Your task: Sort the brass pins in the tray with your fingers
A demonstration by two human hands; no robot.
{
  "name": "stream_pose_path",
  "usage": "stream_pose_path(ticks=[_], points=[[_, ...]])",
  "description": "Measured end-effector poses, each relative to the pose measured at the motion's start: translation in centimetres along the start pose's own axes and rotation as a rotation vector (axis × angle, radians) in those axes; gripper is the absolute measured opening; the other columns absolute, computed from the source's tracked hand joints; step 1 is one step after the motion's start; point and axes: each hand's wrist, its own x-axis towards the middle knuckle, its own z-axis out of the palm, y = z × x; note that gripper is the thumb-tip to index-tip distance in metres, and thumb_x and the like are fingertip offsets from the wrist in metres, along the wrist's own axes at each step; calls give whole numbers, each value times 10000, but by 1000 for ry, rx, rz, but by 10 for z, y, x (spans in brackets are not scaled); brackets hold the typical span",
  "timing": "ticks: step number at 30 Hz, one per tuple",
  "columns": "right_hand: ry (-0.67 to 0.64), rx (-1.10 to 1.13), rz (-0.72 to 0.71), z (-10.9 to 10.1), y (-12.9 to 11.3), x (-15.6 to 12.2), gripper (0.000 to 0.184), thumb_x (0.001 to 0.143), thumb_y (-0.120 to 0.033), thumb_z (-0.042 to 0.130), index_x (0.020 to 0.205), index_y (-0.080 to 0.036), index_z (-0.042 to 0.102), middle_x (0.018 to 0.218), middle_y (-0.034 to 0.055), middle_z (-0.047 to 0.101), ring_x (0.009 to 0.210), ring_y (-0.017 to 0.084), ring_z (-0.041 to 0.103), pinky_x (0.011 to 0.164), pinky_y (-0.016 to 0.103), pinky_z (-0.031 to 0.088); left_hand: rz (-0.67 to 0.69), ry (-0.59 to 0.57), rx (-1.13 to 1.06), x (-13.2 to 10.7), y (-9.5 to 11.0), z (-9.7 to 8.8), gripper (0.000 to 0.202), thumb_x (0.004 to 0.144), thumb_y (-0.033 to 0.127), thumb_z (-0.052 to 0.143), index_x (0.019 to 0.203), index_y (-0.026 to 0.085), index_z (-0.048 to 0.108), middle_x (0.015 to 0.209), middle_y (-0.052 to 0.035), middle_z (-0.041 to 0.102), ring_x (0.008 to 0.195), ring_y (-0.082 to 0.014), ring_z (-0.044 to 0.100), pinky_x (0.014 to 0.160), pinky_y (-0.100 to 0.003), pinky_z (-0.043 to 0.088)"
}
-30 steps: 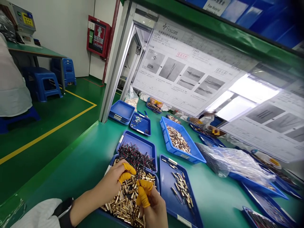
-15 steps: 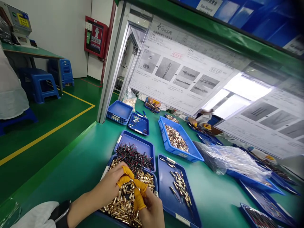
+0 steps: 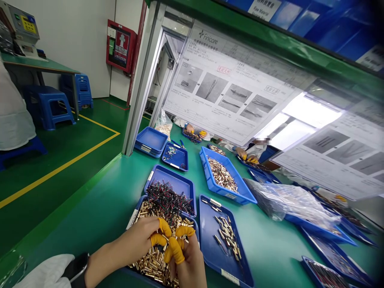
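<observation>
Cool white light filled the room, strongest at the glowing white rectangular panels point(image 3: 312, 110) at right — washed out almost to blank. The glossy green tabletop point(image 3: 267, 232) carried a pale sheen, small glints dotted the short gold-coloured metal tubes point(image 3: 150, 266), and glare streaked the crumpled clear plastic bag point(image 3: 303, 200). The top right corner fell dark, its blue plastic bins point(image 3: 330, 32) softened by blur. Wide-angle distortion stretched the edges — and small print on the white paper sheets point(image 3: 225, 80) was too soft to read.
</observation>
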Motion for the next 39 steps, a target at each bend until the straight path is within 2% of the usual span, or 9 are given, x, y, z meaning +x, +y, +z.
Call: stream_pose_path(ticks=[4,10,18,24,29,32,35,37,39], points=[[-47,144,48,1,0,-1,350,753,-541,574,818,-203,509,393,-105,503,206,33,384,265,120,267,-41,-22,-12,-1,3,-1,229,775,33,423,804,195,581,837,-10,612,783,-164,552,683,-232,417],[-111,703,225,-2,-5,-2,398,670,-485,699,935,-223,557,482,-27,630,443,183,614,393,259,432,-112,100,-233,-1,8,-6,136,777,128,471,793,202,584,815,15,605,800,-160,540,706,-238,412],[-151,716,327,0,7,3,395,628,-391,770,924,-207,586,514,-63,624,345,56,533,349,138,372,-155,67,-386,-3,6,-2,67,733,149,530,721,184,587,740,22,583,753,-155,544,691,-235,417],[-173,636,296,9,9,4,340,640,-411,750,865,-202,605,429,-72,581,286,60,461,296,136,307,-236,58,-192,-5,5,1,198,708,75,494,789,195,629,826,10,606,816,-173,520,728,-251,394],[10,656,244,-6,3,9,337,592,-370,787,819,-179,627,451,-59,603,289,39,435,275,110,288,-173,-11,-119,0,7,-5,132,777,164,515,850,209,615,815,17,612,808,-172,539,741,-258,411],[312,707,90,-31,-7,15,328,580,-334,793,818,-195,615,414,-86,576,319,29,414,345,106,365,-192,59,20,3,-1,-9,183,800,138,489,948,218,562,960,-12,581,931,-194,522,833,-315,415],[650,718,-71,-50,-16,18,373,507,-306,818,797,-219,599,491,-89,624,371,38,443,391,108,412,-189,76,236,4,-11,-9,316,750,-27,412,931,198,541,1067,-43,547,1059,-221,461,926,-377,369],[692,715,-94,-54,-18,18,396,506,-300,817,830,-234,599,541,-86,649,397,46,464,399,109,413,-171,37,341,4,-14,-8,382,690,-106,358,866,184,535,1023,-46,558,1035,-226,473,925,-396,367],[596,713,-78,-48,-16,15,385,575,-318,786,904,-248,600,583,-79,663,415,43,473,428,112,415,-166,7,394,5,-14,-6,402,646,-138,325,796,178,522,950,-42,568,964,-227,504,868,-388,405]])
